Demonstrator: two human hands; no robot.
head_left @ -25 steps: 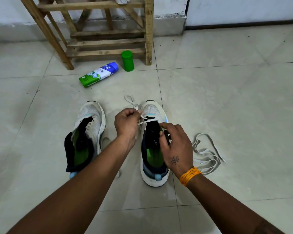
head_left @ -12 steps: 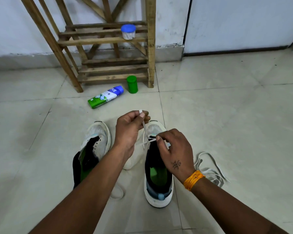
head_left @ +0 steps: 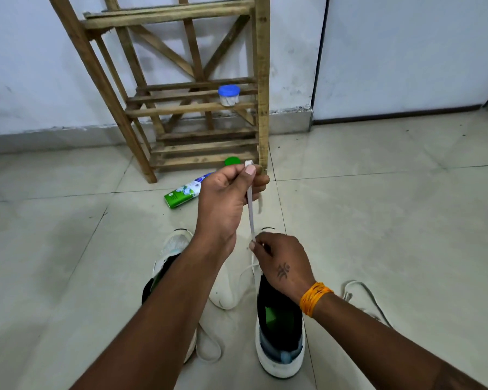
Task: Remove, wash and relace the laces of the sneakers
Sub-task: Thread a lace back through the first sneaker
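Lace (head_left: 250, 212) runs tight between both hands over the right sneaker (head_left: 279, 327) — left hand (head_left: 226, 198) pinches its tip up high, right hand (head_left: 282, 263) pinches it low. It looks soft, light and floppy — best held near the stiff tip.

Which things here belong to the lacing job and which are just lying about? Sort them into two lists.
Part of the job:
left hand
right hand
lace being pulled
right sneaker
left sneaker
loose lace on the floor

Just lying about:
green and white tube
green cap
blue-lidded jar
wooden rack
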